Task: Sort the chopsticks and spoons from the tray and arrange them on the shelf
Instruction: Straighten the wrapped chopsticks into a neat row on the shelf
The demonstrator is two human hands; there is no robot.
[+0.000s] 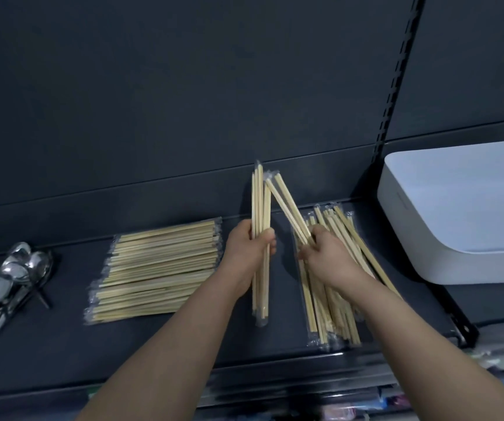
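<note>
Here, the left hand (250,247) gripped an upright bundle of wrapped chopsticks (261,205) at mid-length, while the right hand (326,255) pinched a slanted packet (287,205) above the loose pile (335,299) on the shelf (184,344). Light, stiff and slick in plastic, they would likely fan out unless held near the middle.

Dark grey shelf (62,344) in front of me. Far left on it, a heap of shiny metal spoons (10,278). Beside them, a neat stack of wrapped chopsticks (159,268) lying crosswise. To the right, a looser pile of wrapped chopsticks (332,305) pointing away from me. Far right, the white tray (457,214), partly out of view.
</note>
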